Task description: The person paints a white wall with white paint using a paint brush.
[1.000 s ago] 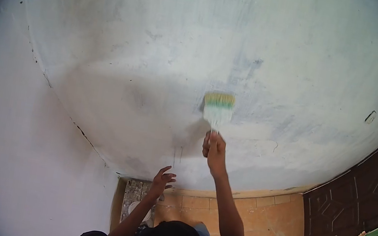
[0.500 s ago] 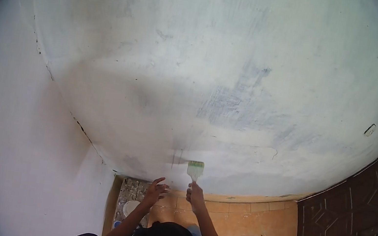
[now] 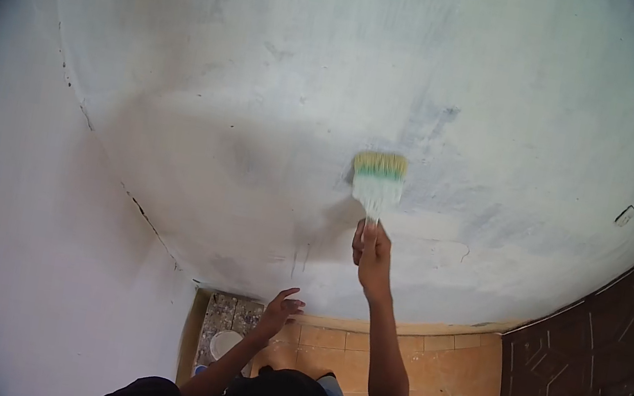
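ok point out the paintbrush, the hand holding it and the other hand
paintbrush (image 3: 378, 181), head view, middle of the brush head
right hand (image 3: 373, 254), head view, back of the hand, closed round the handle
left hand (image 3: 279, 310), head view, middle of the open hand, holding nothing

Soft daylight; heavy fisheye warp; black corners
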A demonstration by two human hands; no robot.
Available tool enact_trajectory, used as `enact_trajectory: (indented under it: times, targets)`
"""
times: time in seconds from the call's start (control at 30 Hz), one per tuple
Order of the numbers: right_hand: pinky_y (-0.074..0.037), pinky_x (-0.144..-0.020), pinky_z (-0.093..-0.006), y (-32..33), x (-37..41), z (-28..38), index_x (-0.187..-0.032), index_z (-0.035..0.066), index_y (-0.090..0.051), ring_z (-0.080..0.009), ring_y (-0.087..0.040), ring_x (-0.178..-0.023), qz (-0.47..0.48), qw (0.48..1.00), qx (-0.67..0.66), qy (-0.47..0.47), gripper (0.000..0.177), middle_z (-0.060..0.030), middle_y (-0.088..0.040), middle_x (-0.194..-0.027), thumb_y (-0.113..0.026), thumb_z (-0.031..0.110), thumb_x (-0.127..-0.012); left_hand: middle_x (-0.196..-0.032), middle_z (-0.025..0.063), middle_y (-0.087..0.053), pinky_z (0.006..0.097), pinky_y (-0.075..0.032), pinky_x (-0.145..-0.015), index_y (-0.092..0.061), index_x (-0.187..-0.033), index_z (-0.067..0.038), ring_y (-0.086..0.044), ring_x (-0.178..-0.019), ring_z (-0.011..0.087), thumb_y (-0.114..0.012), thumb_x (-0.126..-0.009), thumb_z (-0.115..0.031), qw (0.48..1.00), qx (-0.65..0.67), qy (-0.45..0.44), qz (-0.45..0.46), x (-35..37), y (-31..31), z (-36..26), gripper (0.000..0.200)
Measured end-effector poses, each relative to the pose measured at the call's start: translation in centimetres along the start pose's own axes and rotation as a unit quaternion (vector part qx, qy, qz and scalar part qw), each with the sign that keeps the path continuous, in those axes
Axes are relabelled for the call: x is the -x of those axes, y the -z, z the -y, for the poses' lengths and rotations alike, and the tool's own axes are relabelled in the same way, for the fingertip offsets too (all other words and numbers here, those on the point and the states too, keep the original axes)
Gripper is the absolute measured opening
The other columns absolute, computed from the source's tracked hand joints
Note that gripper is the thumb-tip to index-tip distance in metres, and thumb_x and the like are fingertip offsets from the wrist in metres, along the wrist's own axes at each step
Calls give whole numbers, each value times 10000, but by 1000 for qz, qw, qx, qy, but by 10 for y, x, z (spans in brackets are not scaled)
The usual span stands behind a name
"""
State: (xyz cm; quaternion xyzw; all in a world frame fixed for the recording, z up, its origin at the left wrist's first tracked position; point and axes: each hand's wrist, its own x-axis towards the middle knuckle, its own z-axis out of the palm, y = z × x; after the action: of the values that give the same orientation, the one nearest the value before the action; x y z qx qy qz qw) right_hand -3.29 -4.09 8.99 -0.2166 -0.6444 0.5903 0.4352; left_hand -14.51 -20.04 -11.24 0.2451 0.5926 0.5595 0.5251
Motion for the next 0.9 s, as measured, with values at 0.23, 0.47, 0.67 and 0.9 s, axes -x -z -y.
enact_trajectory:
  times: [0.23, 0.47, 0.67, 0.9]
  targets:
    - [-221, -408, -201, -7, 81, -122, -881, 115, -438, -17, -251, -466, -31, 987, -58, -147, 364, 71, -298, -592, -388, 442, -1032, -1161, 58, -641, 359, -479, -883, -435, -1394, -178, -612, -1029, 175, -550, -981, -298, 999, 28, 3, -30, 8, 15, 17, 445]
    - [-189, -412, -198, -11, 119, -109, -893, 110, -458, -10, -216, -471, -32, 964, -109, -241, 338, 88, -269, -617, -426, 418, -1028, -1147, 47, -637, 348, -481, -867, -472, -1370, -177, -605, -1019, 161, -547, -983, -301, 998, 41, 13, -52, 13, 34, 36, 413]
    - [-166, -422, -205, -12, 125, -81, -900, 96, -467, -15, -203, -483, 4, 957, -174, -233, 318, 80, -271, -624, -409, 375, -1040, -1160, 47, -620, 340, -476, -860, -497, -1348, -163, -597, -1028, 159, -548, -983, -326, 993, 91, 40, -64, 30, 20, 18, 403]
    - [-167, -427, -212, -2, 140, -81, -900, 91, -466, -21, -207, -481, 44, 955, -144, -256, 307, 69, -280, -620, -392, 351, -1047, -1147, 39, -623, 319, -457, -869, -492, -1330, -135, -591, -1035, 148, -565, -974, -357, 986, 120, 30, -109, 60, -1, 14, 426]
